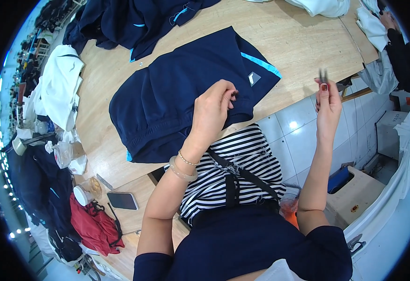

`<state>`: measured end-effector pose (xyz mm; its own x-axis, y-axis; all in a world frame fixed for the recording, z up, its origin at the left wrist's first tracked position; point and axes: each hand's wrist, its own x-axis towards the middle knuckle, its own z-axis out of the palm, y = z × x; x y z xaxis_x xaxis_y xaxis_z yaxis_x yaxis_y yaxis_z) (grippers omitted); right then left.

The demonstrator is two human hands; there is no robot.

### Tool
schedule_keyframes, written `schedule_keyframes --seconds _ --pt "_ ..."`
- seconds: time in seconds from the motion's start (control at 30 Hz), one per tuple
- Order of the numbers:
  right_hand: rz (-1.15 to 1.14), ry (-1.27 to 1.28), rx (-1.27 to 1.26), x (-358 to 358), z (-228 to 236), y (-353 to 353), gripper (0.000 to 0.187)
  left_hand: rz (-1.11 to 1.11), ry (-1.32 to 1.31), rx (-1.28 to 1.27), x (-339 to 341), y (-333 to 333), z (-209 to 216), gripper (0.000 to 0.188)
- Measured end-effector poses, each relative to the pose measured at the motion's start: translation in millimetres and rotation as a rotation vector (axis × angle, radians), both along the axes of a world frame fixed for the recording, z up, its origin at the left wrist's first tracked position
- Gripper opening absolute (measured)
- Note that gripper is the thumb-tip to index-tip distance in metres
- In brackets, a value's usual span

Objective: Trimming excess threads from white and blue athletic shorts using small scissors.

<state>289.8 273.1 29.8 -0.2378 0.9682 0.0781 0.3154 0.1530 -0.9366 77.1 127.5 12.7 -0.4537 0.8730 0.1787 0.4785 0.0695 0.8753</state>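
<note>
A navy garment (181,84) with a gathered waistband lies on the table in front of me. It has a light blue stripe and a small silver patch near its right end. My left hand (213,105) is over its right part, fingers curled together in a pinch. Something small and dark shows at the fingertips, too small to name. Raised off the table's right edge, my right hand (328,105) grips small metal thread snips (324,77), whose tips are blurred.
More navy garments (116,23) are heaped at the far left, with a white garment (62,84) below them. A phone (123,200), a plastic tub (87,191) and a red bag (95,225) are at lower left. A stool (359,194) stands at right. Another person's dark sleeve (402,61) shows at upper right.
</note>
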Motion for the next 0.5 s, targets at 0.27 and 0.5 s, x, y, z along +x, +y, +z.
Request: schedule_keyframes --seconds 0.27,0.5 --pt "0.219 -0.046 -0.028 -18.1 -19.0 -15.8 0.026 -0.178 -0.142 -0.087 -16.5 -9.2 11.5 0.013" --pt "0.274 0.035 0.008 -15.6 -21.4 -16.1 0.024 -0.263 0.181 0.033 2.2 -3.9 -15.0 0.009"
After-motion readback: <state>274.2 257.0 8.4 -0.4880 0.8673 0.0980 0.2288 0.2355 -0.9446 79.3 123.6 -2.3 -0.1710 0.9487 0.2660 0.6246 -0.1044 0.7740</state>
